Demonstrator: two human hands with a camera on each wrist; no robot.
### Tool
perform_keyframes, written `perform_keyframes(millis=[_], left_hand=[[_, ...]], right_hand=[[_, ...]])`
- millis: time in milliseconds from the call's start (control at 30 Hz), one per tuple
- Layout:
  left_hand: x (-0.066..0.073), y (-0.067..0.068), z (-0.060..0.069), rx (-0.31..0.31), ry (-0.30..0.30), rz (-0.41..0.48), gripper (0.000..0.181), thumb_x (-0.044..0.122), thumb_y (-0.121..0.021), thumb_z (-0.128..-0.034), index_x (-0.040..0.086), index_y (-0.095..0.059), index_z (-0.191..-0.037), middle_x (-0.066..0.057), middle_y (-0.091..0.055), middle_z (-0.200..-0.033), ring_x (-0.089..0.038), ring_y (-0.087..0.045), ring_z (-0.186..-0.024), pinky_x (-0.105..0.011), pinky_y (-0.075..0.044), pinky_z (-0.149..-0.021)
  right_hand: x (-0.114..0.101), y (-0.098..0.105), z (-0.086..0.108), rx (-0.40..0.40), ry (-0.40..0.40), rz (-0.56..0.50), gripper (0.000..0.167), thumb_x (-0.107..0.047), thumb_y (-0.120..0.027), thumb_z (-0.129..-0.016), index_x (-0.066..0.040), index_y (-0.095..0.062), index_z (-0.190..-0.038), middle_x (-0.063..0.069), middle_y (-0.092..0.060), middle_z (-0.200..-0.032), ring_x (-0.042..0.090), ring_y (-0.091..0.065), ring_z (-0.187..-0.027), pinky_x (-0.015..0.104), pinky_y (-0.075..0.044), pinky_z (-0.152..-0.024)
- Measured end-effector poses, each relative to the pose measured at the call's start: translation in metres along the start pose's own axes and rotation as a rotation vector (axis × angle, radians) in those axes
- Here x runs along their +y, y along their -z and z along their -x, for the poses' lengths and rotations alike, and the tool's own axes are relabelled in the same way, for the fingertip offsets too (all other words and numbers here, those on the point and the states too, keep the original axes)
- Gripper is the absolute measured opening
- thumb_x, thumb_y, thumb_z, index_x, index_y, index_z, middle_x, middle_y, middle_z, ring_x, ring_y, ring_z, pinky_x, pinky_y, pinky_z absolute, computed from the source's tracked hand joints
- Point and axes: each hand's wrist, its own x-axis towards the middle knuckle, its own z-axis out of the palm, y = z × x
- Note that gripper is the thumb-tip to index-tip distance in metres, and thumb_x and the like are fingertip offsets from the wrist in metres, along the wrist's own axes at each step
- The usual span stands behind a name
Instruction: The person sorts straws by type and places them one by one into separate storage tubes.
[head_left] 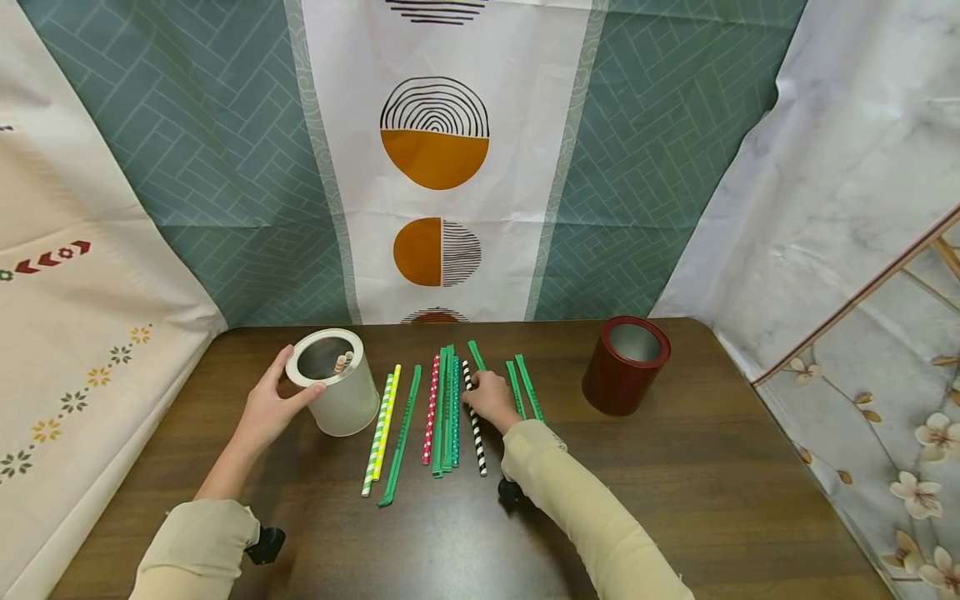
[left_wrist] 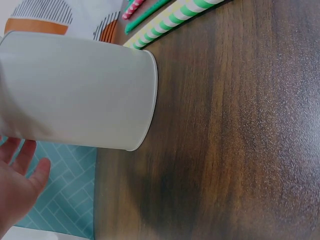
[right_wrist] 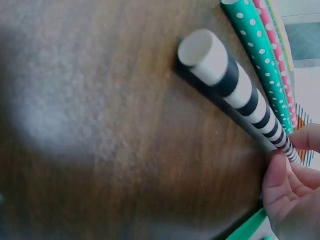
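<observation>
A white canister point(head_left: 343, 404) stands on the left of the table, with a few brown-and-white straws point(head_left: 342, 362) inside. My left hand point(head_left: 272, 402) holds it near the rim, thumb at the front and fingers on the far left side. Farther right, my right hand point(head_left: 493, 398) pinches a black-and-white striped paper straw point(head_left: 478, 446) towards its far end. In the right wrist view, thumb and fingers meet on that straw point(right_wrist: 245, 95), whose near end lies close to the tabletop. The left wrist view shows the canister's side point(left_wrist: 80, 90) above the left fingers.
Left of the striped straw lie a teal dotted straw point(head_left: 456, 433), green wrapped straws point(head_left: 442, 417), a red dotted straw point(head_left: 431, 408), a yellow straw point(head_left: 387, 425) and a green-striped straw point(head_left: 377, 437). More green wrapped straws point(head_left: 528, 385) lie right of the hand. A dark red canister point(head_left: 618, 375) stands at the right.
</observation>
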Motion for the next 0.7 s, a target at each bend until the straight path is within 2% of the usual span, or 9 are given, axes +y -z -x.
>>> perform_keyframes(millis=[200,400,567,700], left_hand=[[0.0,0.0,0.001,-0.001,0.0,0.001,0.086,0.037,-0.06,-0.0813,0.016,-0.005,-0.144,-0.016,-0.013,-0.147,-0.04,-0.03,-0.122,-0.054,-0.034,-0.089],[0.001,0.001,0.001,0.001,-0.003,0.001,0.086,0.037,-0.061,-0.0812,0.014,-0.005,-0.144,-0.016,-0.012,-0.147,-0.041,-0.027,-0.124,-0.056,-0.032,-0.091],[0.001,0.001,0.001,0.003,-0.002,0.004,0.087,0.037,-0.061,-0.0811,0.014,-0.005,-0.144,-0.015,-0.013,-0.147,-0.04,-0.029,-0.123,-0.055,-0.032,-0.09],[0.001,0.001,0.0,0.0,-0.002,0.0,0.086,0.037,-0.06,-0.0813,0.014,-0.005,-0.144,-0.016,-0.013,-0.147,-0.04,-0.029,-0.123,-0.054,-0.033,-0.09]], right_hand=[[-0.001,0.009,0.001,-0.043,-0.021,-0.103,0.024,-0.013,-0.059,-0.081,-0.002,-0.055,-0.102,0.007,-0.056,-0.072,0.013,-0.048,-0.046,0.024,-0.043,-0.043],[-0.007,0.026,0.004,-0.055,-0.044,-0.168,0.017,-0.011,-0.057,-0.081,-0.004,-0.049,-0.094,0.003,-0.046,-0.05,0.015,-0.046,-0.041,0.031,-0.048,-0.046],[-0.012,0.04,0.004,-0.057,-0.033,-0.221,0.015,-0.009,-0.056,-0.079,-0.005,-0.043,-0.086,0.002,-0.044,-0.05,0.02,-0.052,-0.043,0.039,-0.05,-0.052],[-0.018,0.052,0.006,-0.068,-0.035,-0.276,0.016,-0.007,-0.055,-0.078,-0.006,-0.041,-0.085,0.005,-0.049,-0.057,0.03,-0.058,-0.051,0.044,-0.051,-0.057]])
